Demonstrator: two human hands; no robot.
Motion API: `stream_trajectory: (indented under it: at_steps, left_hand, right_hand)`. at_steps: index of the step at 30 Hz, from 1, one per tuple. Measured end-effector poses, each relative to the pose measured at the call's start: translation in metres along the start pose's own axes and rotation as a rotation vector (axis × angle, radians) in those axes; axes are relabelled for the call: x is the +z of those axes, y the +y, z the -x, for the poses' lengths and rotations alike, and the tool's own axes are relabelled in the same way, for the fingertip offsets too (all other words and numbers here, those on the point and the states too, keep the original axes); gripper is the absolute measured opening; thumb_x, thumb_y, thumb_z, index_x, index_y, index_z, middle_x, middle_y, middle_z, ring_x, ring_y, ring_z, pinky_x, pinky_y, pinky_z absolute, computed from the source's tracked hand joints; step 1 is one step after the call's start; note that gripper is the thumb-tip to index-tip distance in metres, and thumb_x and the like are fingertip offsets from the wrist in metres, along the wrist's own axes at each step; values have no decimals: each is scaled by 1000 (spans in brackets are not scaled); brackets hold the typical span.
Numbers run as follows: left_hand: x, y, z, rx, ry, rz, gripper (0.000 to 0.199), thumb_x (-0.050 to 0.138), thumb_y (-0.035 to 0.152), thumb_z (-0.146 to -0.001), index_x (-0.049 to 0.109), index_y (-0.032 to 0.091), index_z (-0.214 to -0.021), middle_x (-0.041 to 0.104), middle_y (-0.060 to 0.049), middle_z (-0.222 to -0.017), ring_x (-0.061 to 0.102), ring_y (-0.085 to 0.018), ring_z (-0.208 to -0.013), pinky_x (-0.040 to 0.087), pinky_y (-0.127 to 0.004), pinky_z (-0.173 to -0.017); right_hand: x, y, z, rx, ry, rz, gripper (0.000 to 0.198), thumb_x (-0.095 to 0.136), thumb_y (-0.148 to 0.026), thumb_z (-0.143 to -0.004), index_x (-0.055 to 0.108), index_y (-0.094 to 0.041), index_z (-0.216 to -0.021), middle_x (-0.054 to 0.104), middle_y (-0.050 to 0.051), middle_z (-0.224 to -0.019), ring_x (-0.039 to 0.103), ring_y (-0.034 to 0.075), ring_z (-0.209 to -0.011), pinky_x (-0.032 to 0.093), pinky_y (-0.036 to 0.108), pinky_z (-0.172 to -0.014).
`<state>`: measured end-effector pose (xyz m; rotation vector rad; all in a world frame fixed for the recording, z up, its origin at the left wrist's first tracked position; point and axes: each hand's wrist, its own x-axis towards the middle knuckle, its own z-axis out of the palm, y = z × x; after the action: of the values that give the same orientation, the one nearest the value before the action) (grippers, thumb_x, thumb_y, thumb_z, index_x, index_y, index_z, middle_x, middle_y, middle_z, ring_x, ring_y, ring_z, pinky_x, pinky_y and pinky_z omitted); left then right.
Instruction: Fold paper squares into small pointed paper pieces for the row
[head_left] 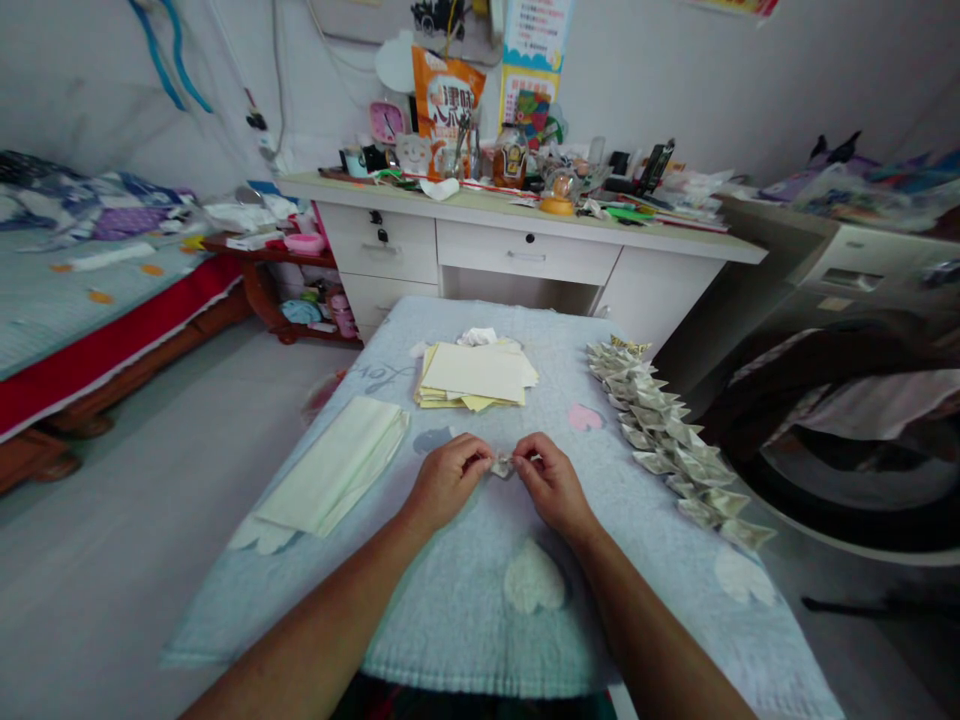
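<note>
Between my two hands is a small folded piece of greyish paper, held just above the cloth-covered table. My left hand pinches its left end between thumb and fingers. At the other end, my right hand grips it the same way. Its exact shape is partly hidden by the fingertips. Beyond the hands lies a stack of cream and yellow paper sheets. Off to the right, folded paper pieces with pointed ends stand in a long, tightly packed row.
Pale green folded sheets lie on the table's left side. Crumpled white paper sits behind the stack. A cluttered white desk stands beyond the light blue tablecloth. At right is a washing machine, at left a bed.
</note>
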<state>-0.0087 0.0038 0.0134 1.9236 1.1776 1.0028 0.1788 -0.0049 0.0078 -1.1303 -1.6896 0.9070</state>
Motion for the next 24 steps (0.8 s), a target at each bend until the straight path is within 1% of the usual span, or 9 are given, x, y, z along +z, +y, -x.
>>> stream_trajectory:
  at_steps: [3,6,10,13,16,18,21,22,24]
  left_hand:
    - [2,-4,-2,-105,68,240,14,52,29,-85,60,18,-84,64,-2,-82,57,-14,-73,43,-23,-65]
    - [5,-4,-4,-212,131,540,13,54,31,-84,53,18,-82,66,-3,-89,57,-12,-70,41,-21,-57]
    - [6,-1,-6,-313,174,763,15,57,32,-82,50,19,-85,64,-1,-79,56,-10,-65,40,-20,-55]
    - [7,-2,-6,-306,172,760,17,58,33,-82,49,19,-84,62,0,-77,56,-10,-65,38,-19,-52]
    - [9,-4,-4,-251,135,656,15,55,32,-86,49,19,-85,60,1,-75,55,-10,-65,36,-19,-51]
    - [9,-3,-2,-209,104,575,13,51,31,-89,50,18,-87,59,1,-73,54,-10,-64,36,-20,-51]
    - [10,0,1,-165,79,483,13,49,30,-90,52,18,-88,59,1,-76,52,-10,-63,37,-21,-54]
    - [9,2,1,-155,76,455,13,48,29,-90,53,18,-88,59,1,-78,52,-10,-64,38,-21,-56]
    - [9,5,2,-143,80,407,13,49,29,-90,54,18,-88,59,0,-79,53,-11,-67,40,-21,-59]
  right_hand:
    - [-2,3,-1,81,44,-132,14,51,-33,-89,52,-20,-84,55,1,-79,52,12,-66,43,25,-62]
    - [-1,3,-3,107,72,-291,20,55,-38,-88,49,-20,-82,55,0,-80,53,11,-64,44,25,-61]
    - [2,2,-5,150,45,-491,24,59,-41,-86,48,-20,-81,58,2,-87,57,11,-65,47,26,-60]
    - [3,-1,-4,201,18,-566,24,60,-40,-84,48,-20,-81,60,3,-88,57,13,-66,48,27,-60]
    - [2,-5,-3,198,-26,-560,20,62,-37,-81,51,-21,-86,60,3,-89,57,14,-71,48,27,-61]
    - [2,-7,-2,149,-70,-486,26,64,-35,-78,54,-21,-98,59,4,-93,57,16,-80,47,28,-68]
    - [3,-8,0,84,-110,-267,45,69,-31,-73,54,-21,-114,59,5,-101,55,18,-92,44,30,-81]
    - [4,-7,0,75,-113,-202,45,70,-31,-73,54,-20,-114,59,4,-101,55,18,-92,43,30,-81]
    - [5,-6,0,75,-113,-126,34,68,-32,-76,59,-18,-105,61,4,-94,55,17,-86,43,28,-78]
